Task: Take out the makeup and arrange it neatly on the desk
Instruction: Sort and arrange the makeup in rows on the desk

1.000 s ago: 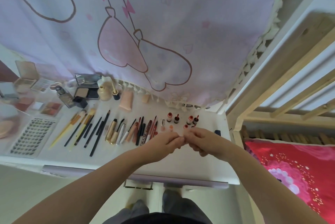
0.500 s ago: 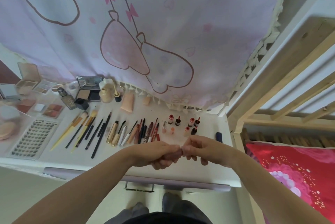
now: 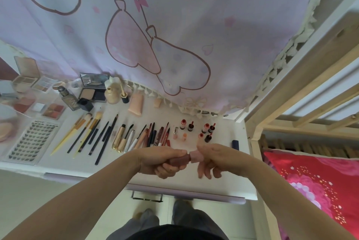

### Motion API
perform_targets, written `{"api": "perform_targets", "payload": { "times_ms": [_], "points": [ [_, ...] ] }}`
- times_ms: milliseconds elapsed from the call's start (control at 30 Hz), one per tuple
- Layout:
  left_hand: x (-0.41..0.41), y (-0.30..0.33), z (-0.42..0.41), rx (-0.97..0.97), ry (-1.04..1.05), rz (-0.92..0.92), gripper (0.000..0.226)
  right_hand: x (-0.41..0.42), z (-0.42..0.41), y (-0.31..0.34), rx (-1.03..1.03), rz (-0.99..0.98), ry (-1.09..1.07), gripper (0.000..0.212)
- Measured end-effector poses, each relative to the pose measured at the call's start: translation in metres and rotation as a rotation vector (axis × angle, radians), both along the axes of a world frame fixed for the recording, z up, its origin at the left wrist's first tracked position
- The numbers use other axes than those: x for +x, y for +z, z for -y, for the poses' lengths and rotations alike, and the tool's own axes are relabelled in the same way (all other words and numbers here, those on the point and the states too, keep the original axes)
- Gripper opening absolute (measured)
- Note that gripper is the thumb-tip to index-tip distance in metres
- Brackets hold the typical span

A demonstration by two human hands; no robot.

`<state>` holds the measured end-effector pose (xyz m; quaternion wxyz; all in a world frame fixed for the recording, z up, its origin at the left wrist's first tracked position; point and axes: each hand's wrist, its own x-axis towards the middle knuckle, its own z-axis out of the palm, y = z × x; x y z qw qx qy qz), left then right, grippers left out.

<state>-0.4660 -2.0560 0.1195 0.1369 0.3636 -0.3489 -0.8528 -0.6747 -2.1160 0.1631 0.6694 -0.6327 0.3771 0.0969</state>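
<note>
Above the front part of the white desk (image 3: 194, 183) I hold a small dusky-pink lip gloss tube (image 3: 179, 160) level between both hands. My left hand (image 3: 161, 162) grips its darker body. My right hand (image 3: 213, 158) pinches its paler pink cap (image 3: 196, 156) with thumb and forefinger, the other fingers hanging down. Behind my hands, small red and orange bottles (image 3: 196, 129) stand in two short rows. Left of them lie pencils and liners (image 3: 153, 136), then brushes (image 3: 91, 133), laid side by side.
Palettes and compacts (image 3: 48, 101), a foundation bottle (image 3: 71, 100), a peach tube (image 3: 136, 104) and a lash tray (image 3: 31, 140) fill the desk's left and back. A dark blue item (image 3: 235, 144) lies at the right edge. A lilac curtain (image 3: 174, 26) hangs behind; a wooden bed frame (image 3: 291, 103) stands right.
My hands drew back toward the desk's front edge and spread a little. The tube's body and paler cap now show between them.
</note>
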Motion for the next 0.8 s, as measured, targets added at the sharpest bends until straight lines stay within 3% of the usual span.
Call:
{"api": "perform_targets", "payload": {
  "times_ms": [67,200,400,533,700,800],
  "points": [
    [0.001,0.004,0.005,-0.040,-0.018,0.044,0.039,0.003,0.003,-0.004,0.000,-0.018,-0.044,0.045],
    [0.006,0.007,0.011,-0.070,0.001,0.121,0.038,0.005,0.009,-0.013,-0.077,0.057,-0.084,0.019],
    [0.007,0.006,0.016,-0.099,0.006,0.158,0.039,0.009,0.014,-0.007,0.007,-0.078,-0.082,0.052],
    [0.012,0.005,0.018,-0.118,0.024,0.159,0.038,0.008,0.018,-0.010,-0.013,0.020,-0.108,0.032],
    [0.013,0.005,0.019,-0.135,0.016,0.167,0.039,0.014,0.019,-0.006,0.023,-0.062,-0.080,0.052],
    [0.017,0.003,0.020,-0.099,-0.026,0.133,0.040,0.011,0.022,-0.008,-0.073,-0.020,-0.060,0.034]
  ]
}}
